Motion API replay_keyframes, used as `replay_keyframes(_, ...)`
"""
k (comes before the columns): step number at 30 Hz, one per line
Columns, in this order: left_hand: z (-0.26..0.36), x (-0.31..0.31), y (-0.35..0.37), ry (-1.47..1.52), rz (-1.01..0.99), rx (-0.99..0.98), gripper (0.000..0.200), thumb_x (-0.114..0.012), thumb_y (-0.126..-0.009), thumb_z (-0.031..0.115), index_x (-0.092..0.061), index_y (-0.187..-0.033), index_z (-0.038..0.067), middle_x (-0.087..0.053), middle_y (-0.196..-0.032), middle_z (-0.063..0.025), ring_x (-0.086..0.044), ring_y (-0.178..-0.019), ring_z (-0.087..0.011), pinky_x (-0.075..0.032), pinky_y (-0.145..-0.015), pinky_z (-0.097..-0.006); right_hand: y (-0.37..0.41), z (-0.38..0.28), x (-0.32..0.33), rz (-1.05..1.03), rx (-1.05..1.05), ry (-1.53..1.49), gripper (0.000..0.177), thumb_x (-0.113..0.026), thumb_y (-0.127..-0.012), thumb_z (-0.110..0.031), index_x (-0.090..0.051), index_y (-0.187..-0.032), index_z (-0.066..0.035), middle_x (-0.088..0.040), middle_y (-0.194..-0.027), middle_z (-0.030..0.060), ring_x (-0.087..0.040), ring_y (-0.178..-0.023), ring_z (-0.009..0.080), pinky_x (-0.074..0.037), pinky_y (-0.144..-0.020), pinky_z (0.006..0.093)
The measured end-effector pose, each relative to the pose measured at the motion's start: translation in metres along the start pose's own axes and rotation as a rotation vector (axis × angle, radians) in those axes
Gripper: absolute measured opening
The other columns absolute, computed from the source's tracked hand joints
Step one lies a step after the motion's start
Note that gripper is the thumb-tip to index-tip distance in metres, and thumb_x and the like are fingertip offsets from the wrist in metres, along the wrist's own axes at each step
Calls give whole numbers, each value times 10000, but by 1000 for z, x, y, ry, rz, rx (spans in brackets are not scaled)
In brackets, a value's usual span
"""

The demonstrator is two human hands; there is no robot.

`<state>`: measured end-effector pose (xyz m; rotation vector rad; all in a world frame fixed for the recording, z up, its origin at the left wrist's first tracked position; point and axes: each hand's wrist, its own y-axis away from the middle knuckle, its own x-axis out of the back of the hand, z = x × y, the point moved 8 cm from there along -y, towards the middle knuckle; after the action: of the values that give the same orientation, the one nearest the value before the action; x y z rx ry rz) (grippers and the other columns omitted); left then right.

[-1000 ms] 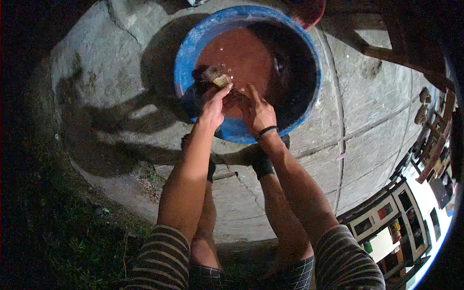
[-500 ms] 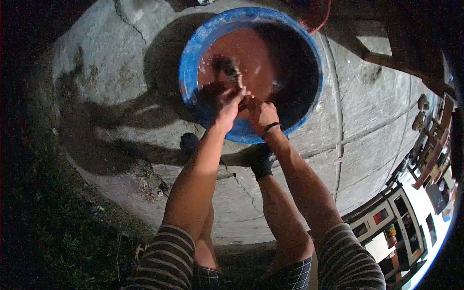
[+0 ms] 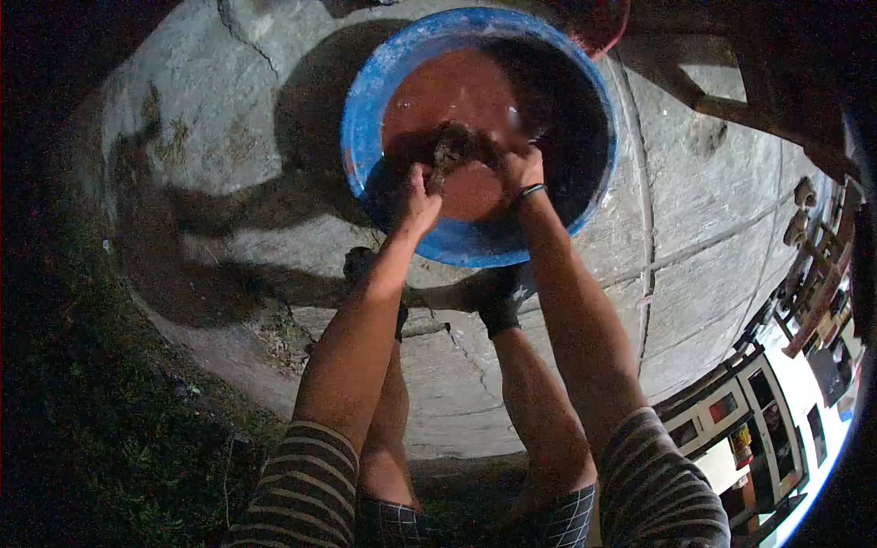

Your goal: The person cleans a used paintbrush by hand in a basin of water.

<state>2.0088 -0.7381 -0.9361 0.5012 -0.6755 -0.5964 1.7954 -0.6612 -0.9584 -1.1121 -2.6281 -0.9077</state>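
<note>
A round blue tub [image 3: 364, 96] holds murky reddish-brown liquid [image 3: 452, 82]. My left hand [image 3: 422, 203] is over its near left part, with the fingers closed round a dark, mottled brown, lumpy piece [image 3: 448, 151] whose kind I cannot make out. My right hand [image 3: 523, 170], with a dark band [image 3: 530, 191] on the wrist, is over the right side of the liquid. Its fingers are curled and partly in shadow; what they grip is hidden. A small pale blur shows just above the right hand.
Cracked concrete ground [image 3: 585, 301] surrounds the tub. My feet in dark footwear [image 3: 501, 306] are close to its near rim. A red container [image 3: 603, 32] stands behind it on the right. Dark grass [image 3: 137, 438] lies at lower left, and a wooden frame [image 3: 758, 119] at upper right.
My hands were close together over the tub; the right has moved right and slightly up, away from the left. The dark piece now shows more clearly by the left hand.
</note>
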Motion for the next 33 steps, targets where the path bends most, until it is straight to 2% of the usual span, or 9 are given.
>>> replay_keyframes(2, 2, 5, 3, 14, -4, 77, 360, -527, -837, 189, -443, -1141, 16, -518, -1087, -246, -498, -1027, -377, -389, -863, -415, 13, -17, -2, 23, 112, 234, 258, -690, -778, -212, -645, -879, 21, -647, -814, 70, -597, -739, 145, -490, -678, 279)
replay_keyframes(5, 15, 14, 8, 21, -9, -6, 380, -519, -844, 208, -468, -1159, 0, -519, -1114, -238, -495, -1053, -365, -388, -898, -399, 21, 0, -26, -46, -26, -327, 278, -714, -745, -132, -617, -949, 30, -646, -906, 86, -611, -794, 154, -498, -692, 284)
replay_keyframes(7, 20, 17, 15, 7, 46, -100, 385, -511, -850, 221, -487, -1157, -10, -522, -1130, -231, -499, -1059, -361, -389, -915, -389, 49, -41, -53, -145, -490, -714, 325, -717, -710, -50, -584, -988, 55, -633, -946, 127, -620, -836, 196, -521, -712, 311)
replay_keyframes(11, 26, 17, 19, -44, 25, -236, 375, -524, -841, 215, -508, -1137, -15, -558, -1084, -217, -531, -1017, -368, -409, -904, -396, 34, -39, -55, -162, -377, -783, 227, -660, -736, -17, -602, -946, 47, -642, -884, 128, -639, -779, 237, -547, -693, 353)
replay_keyframes(17, 27, 3, 15, -28, 124, -455, 267, -544, -832, 227, -595, -917, -21, -608, -902, -207, -571, -872, -367, -450, -773, -413, 6, -37, -37, -46, 208, 633, 333, -594, -811, -283, -621, -891, 39, -632, -827, 233, -633, -789, 338, -501, -682, 367)
replay_keyframes(25, 75, 23, 28, 51, 52, -340, 331, -585, -806, 252, -551, -967, -35, -585, -906, -226, -563, -884, -372, -431, -766, -418, -13, -40, 20, 143, -318, 765, 626, -377, -873, -531, -634, -858, 40, -614, -837, 266, -581, -883, 418, -475, -750, 438)
replay_keyframes(29, 33, 11, 10, 113, 31, -227, 436, -618, -773, 249, -472, -1072, -33, -560, -951, -218, -543, -916, -373, -413, -800, -417, -22, -64, 50, 428, -95, 820, 528, -438, -869, -451, -627, -752, 28, -615, -759, 248, -612, -709, 396, -495, -665, 451)
replay_keyframes(31, 44, 18, 10, 61, 7, -324, 447, -616, -776, 227, -454, -1100, -34, -545, -981, -218, -536, -938, -369, -410, -820, -410, -25, -46, 52, 399, -146, 809, 401, -496, -869, -322, -636, -778, 42, -642, -787, 219, -638, -671, 330, -502, -634, 413)
replay_keyframes(33, 37, 15, 1, -30, -24, -193, 447, -607, -790, 224, -451, -1129, -21, -539, -1032, -220, -523, -987, -360, -401, -849, -405, -17, -22, 25, 142, -371, -68, 349, -522, -860, -318, -657, -953, -10, -652, -912, 166, -625, -853, 271, -480, -764, 382)
